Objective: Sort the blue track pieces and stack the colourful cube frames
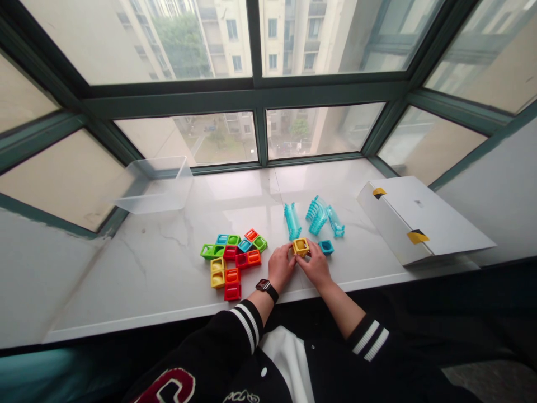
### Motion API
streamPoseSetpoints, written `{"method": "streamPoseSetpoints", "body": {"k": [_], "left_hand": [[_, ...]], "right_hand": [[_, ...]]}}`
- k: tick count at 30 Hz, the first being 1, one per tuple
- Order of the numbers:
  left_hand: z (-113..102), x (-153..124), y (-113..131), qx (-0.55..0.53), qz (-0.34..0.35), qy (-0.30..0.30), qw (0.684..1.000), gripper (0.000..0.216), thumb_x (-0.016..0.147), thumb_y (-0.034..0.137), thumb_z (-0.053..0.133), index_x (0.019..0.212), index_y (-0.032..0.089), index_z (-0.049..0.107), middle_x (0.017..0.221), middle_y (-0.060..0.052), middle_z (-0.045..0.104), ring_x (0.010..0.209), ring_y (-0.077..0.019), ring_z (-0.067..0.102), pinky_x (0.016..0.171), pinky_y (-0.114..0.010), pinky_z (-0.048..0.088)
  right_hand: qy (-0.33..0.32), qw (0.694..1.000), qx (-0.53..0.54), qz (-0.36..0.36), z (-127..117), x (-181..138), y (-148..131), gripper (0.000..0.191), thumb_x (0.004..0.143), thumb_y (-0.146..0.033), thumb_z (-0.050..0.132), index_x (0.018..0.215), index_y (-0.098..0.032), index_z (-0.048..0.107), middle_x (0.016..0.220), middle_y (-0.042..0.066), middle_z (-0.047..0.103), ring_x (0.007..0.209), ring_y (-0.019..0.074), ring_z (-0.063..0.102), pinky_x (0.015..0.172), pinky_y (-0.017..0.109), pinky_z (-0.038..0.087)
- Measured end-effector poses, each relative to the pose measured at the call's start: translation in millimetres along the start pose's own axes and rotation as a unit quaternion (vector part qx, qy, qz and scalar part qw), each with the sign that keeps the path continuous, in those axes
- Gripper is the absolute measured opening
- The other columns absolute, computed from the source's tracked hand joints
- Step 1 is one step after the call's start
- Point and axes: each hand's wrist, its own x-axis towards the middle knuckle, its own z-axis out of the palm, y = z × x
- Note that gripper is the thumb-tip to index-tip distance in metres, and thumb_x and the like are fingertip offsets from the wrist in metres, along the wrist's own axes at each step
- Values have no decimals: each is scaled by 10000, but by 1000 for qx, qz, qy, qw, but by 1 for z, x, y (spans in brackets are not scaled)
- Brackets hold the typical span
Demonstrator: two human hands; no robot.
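Pinching the yellow block (300, 247) together, left hand (281, 265) and right hand (315, 266) held it just left of the blue block (326, 247), which lay nearer the right hand.

The left hand (282, 265) and right hand (315, 265) partly hide the yellow block (301, 247). The mark (418, 202) on the white box (448, 226) and the watch display (263, 284) are too small to read. The bottom edge cuts off the jacket's (205, 350) red letter (168, 377).

Leftward of the left hand (282, 266), passage is blocked by clustered plastic blocks (230, 253); ahead, by turquoise track pieces (319, 218). A free lane is left between the blue block (326, 247) and the white box (432, 215).
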Motion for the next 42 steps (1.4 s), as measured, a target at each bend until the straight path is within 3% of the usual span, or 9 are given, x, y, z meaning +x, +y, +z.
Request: {"method": "streamPoseSetpoints", "body": {"k": [6,32,42], "left_hand": [[-4,-2,1,-25,11,1,1000,509,923,258,664,1428,256,605,1050,-60,738,899,-231,655,848,-359,512],[-4,0,-2,-50,6,-2,999,466,918,233,660,1384,239,640,1219,-82,746,941,-224,681,907,-381,537],[-3,0,-3,-28,5,-4,1000,472,926,229,669,1397,240,638,1109,-75,755,934,-233,681,871,-377,538]], "right_hand": [[-10,1000,14,8,0,0,2,629,904,-419,707,1471,-186,571,1357,184,616,1209,331,661,942,497,660],[-11,998,55,37,3,-1,2,633,895,-450,724,1457,-202,571,1374,179,596,1177,318,679,937,501,666],[-9,998,50,28,4,-3,4,631,921,-452,688,1479,-196,542,1401,189,568,1242,330,641,976,517,643]]}}
